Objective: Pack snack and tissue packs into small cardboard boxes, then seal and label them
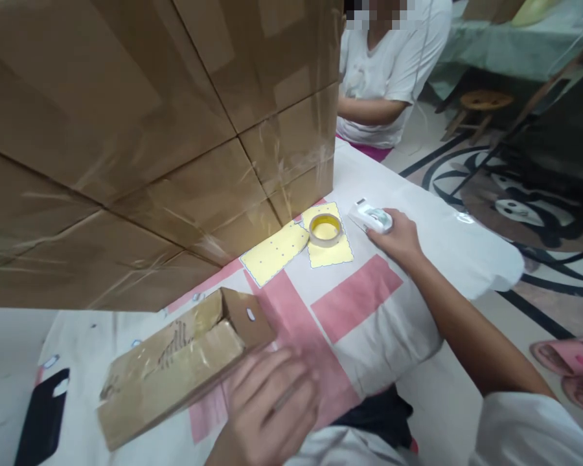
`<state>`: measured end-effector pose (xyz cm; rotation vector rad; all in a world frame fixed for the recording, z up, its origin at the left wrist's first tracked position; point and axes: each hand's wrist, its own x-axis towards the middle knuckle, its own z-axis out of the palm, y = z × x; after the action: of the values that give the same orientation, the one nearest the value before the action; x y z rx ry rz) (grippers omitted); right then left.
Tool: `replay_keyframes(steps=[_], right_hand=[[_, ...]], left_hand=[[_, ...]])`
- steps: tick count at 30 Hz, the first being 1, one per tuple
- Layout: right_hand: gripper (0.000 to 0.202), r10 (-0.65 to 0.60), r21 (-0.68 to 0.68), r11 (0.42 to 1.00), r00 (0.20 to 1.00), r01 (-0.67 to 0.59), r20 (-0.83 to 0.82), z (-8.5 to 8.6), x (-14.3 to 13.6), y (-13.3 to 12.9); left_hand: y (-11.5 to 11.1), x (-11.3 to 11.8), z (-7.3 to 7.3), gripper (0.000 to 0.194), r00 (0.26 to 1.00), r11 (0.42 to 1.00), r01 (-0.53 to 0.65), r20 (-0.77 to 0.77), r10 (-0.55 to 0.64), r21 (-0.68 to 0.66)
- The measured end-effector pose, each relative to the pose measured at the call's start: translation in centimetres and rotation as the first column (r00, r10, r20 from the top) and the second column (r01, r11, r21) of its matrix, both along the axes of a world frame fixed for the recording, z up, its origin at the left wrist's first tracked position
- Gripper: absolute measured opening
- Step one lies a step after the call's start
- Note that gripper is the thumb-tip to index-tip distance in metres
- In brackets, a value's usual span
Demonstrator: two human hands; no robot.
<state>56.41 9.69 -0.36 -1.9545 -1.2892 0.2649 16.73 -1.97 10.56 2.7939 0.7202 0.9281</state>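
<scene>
though cardboard, glossy carton (179,366) (oblong)

I see right forearm (471,330) slanting up from lower right, bare below sleeve (527,430); right hand (399,236) reaching forward, curled in grip. My left hand (274,408) low centre, near body, blurred, back upward, fingers bent.

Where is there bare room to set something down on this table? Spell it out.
Bare table: the rounded end past the right hand and its white item; also the stretch between tape roll, small box and right forearm. Crowded: the left side, with big boxes and left hand.
</scene>
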Motion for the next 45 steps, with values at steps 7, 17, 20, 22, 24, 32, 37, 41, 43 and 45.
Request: replay_keyframes(steps=[7,17,20,22,24,32,37,41,43,45], right_hand=[[0.056,0.526,0.213,0.833,0.85,-0.511,-0.018,2.9,0.9,-2.9],[0.055,0.834,0.098,0.551,0.547,-0.828,-0.068,3.1,-2.5,-3.9],[0.054,0.858,0.082,0.514,0.512,-0.854,-0.045,2.9,-2.8,-3.7],[0.054,0.871,0.075,0.491,0.49,-0.868,-0.035,2.8,-2.9,-3.7],[0.054,0.88,0.076,0.475,0.474,-0.877,-0.039,2.7,-3.1,-3.7],[0.05,0.902,0.081,0.43,0.424,-0.899,-0.08,2.6,-3.5,-3.6],[0.052,0.909,0.088,0.41,0.4,-0.908,-0.114,2.7,-3.6,-3.7],[0.05,0.916,0.084,0.395,0.386,-0.915,-0.109,2.8,-3.8,-3.7],[0.048,0.919,0.079,0.389,0.381,-0.918,-0.096,2.8,-3.8,-3.7],[0.046,0.922,0.081,0.384,0.377,-0.92,-0.095,2.7,-3.7,-3.6]], left_hand=[[6.4,11.3,-0.8,0.023,0.995,0.966,-0.097,0.002,0.1,-0.24],[10.5,11.9,-2.3,0.024,0.934,0.868,-0.309,-0.296,0.199,-0.39],[10.5,11.8,-2.9,0.019,0.933,0.832,-0.315,-0.309,0.184,-0.456],[10.6,11.9,-3.1,0.016,0.935,0.809,-0.303,-0.32,0.15,-0.504],[10.9,11.9,-3.2,0.015,0.939,0.788,-0.285,-0.325,0.115,-0.546],[11.3,11.6,-2.7,0.015,0.956,0.712,-0.24,-0.288,0.056,-0.66],[10.5,11.1,-1.6,0.016,0.962,0.679,-0.231,-0.269,0.051,-0.697],[9.7,10.7,-0.6,0.018,0.966,0.668,-0.225,-0.252,0.057,-0.709],[9.3,10.6,-0.1,0.018,0.965,0.671,-0.225,-0.257,0.053,-0.707],[9.2,10.5,0.2,0.018,0.953,0.646,-0.266,-0.298,0.063,-0.716]])
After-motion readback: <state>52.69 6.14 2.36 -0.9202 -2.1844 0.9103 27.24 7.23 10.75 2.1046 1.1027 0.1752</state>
